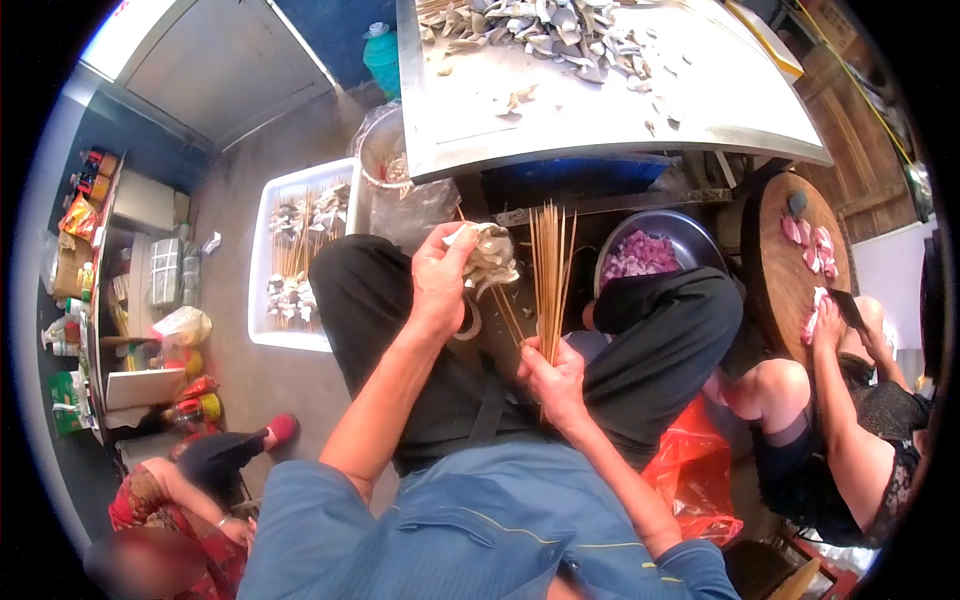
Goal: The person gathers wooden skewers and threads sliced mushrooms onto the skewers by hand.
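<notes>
A metal counter point(600, 110) strewn with mushroom slices point(540, 28) stands above the person's knees. Below it, the left hand point(442, 275) pinches mushroom pieces point(490, 258) on a skewer; just right, the right hand point(556, 383) closes around a skewer bundle point(551, 275).

A bundle of thin bamboo skewers point(551, 275) stands nearly upright, fanning slightly at the top, its lower ends gripped in the right hand point(556, 383) above the lap. Pale, curled mushroom slices point(492, 258), whitish with grey edges, sit threaded together on one slanted skewer, pinched in the left hand point(440, 275) just beside the bundle.
</notes>
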`<state>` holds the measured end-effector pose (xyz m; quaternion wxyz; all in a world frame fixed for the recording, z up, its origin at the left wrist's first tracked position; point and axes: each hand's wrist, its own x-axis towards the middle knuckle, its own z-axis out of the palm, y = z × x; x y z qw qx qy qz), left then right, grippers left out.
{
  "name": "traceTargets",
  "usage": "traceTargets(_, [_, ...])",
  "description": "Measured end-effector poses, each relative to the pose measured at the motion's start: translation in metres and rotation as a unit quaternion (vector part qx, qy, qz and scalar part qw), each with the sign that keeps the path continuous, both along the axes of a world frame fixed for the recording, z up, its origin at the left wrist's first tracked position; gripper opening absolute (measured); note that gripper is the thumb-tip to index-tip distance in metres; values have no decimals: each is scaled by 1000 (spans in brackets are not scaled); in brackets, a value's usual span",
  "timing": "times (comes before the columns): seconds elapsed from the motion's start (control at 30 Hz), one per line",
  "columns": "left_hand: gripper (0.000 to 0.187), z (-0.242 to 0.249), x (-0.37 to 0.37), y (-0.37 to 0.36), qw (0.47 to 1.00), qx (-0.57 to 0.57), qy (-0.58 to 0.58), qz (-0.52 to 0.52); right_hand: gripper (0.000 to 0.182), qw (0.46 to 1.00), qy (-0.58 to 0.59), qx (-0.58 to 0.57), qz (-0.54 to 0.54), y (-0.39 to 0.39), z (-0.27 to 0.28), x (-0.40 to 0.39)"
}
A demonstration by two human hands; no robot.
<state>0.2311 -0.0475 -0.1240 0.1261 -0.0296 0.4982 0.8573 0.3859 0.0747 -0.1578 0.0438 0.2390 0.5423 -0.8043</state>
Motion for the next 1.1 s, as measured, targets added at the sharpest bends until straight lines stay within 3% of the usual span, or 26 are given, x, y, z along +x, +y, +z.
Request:
traceTargets(0.43, [13,-3,15,5,998,13,-10,-64,15,1000,5,-3,-14,-4,-6,10])
traceTargets(0.5, [14,-10,19,6,996,-36,-6,-76,15,1000,7,-2,-13,-5,-4,8])
traceTargets(0.87, [14,-7,22,9,997,16,-28,-72,15,998,5,-43,-39,-6,-2,-1])
traceTargets(0.9, [16,-16,21,10,997,-21,-10,-72,15,999,7,-36,-41,-5,-4,-2])
traceTargets(1.1, [24,0,14,4,995,5,37,-93,14,999,1,-17,-38,-2,2,-10])
